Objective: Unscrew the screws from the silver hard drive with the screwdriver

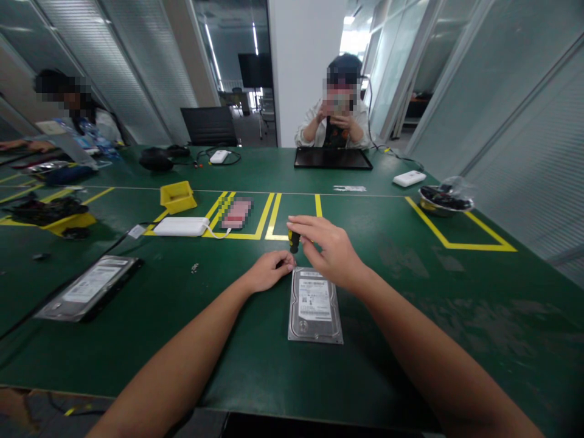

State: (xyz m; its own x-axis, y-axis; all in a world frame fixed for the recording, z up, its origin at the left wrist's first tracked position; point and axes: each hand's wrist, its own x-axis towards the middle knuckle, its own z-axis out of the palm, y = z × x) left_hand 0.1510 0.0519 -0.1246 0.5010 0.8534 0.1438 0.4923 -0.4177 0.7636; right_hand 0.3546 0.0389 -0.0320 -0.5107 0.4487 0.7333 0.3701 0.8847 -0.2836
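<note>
Head view: the right hand [335,252] has its fingers around a yellow-and-black screwdriver [294,242], held upright over the far left corner of a hard drive [314,304] lying label-up on the green surface [401,371]. Beside that corner, the left hand [269,272] curls its fingers together; whether they grip anything cannot be told.

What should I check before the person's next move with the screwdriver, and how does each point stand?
1. Right hand at the screwdriver handle: ok.
2. Screwdriver roughly upright at the hard drive's far-left corner: ok.
3. Hard drive flat, label up: ok.
4. Tip seated: cannot tell, left hand obscures it.
5. Small pieces contained: not ok, loose on the table.
</note>
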